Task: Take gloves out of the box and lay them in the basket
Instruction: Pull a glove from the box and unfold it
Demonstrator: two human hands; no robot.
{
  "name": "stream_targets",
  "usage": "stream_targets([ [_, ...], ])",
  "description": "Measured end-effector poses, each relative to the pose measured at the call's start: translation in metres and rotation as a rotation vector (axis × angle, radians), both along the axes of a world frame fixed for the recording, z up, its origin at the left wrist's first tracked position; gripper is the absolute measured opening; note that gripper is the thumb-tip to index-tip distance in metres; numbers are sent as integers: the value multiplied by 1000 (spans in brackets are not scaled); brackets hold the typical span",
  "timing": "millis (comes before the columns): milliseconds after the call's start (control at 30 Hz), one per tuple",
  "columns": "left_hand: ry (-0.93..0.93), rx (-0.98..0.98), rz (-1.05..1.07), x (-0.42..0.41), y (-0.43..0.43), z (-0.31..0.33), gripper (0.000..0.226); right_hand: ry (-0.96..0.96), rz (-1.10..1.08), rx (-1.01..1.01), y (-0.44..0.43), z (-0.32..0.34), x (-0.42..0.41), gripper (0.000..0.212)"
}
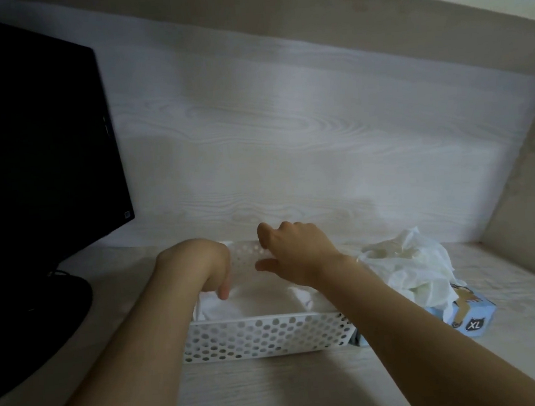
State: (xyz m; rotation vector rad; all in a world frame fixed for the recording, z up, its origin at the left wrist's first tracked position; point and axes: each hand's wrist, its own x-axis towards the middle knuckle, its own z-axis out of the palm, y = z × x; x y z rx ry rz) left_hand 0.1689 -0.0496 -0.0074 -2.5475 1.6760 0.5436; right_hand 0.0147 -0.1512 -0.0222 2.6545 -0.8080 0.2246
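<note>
A white perforated basket (265, 335) stands on the desk in front of me, with pale gloves (217, 307) lying flat inside it. My left hand (200, 267) hangs over the basket's left part, its fingers pointing down onto the gloves; what the fingertips do is hidden. My right hand (293, 252) hovers above the basket's far side, fingers loosely bent, holding nothing I can see. To the right lies the light-blue glove box (470, 317) marked XL, with crumpled translucent gloves (411, 268) bulging out of its top.
A black monitor (35, 152) on a round stand (34, 323) fills the left side. A pale wood-grain wall panel rises right behind the basket, and a side wall closes off the desk at the far right. A shelf edge runs overhead.
</note>
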Motion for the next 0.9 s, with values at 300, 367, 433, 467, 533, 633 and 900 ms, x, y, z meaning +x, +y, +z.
stream_targets([
  [300,-283,75,-95,-12,-10,0,31,-50,-113,294,-5,11,-18,14],
  [367,-331,61,-115,-21,-9,3,47,0,-142,424,-3,16,-25,22],
  [433,-328,59,-126,-28,-9,2,57,-1,-153,505,-1,18,-31,23],
  [467,-308,68,-131,-31,-8,2,59,-5,-157,518,1,18,-33,21],
  [533,-234,128,-133,-32,-10,-1,64,9,-166,514,3,14,-35,22],
  [633,-131,210,-111,-30,-13,-6,66,42,-170,516,6,5,-36,16],
  [900,-202,217,-139,-46,-4,-1,74,-3,-140,457,7,9,-42,24],
])
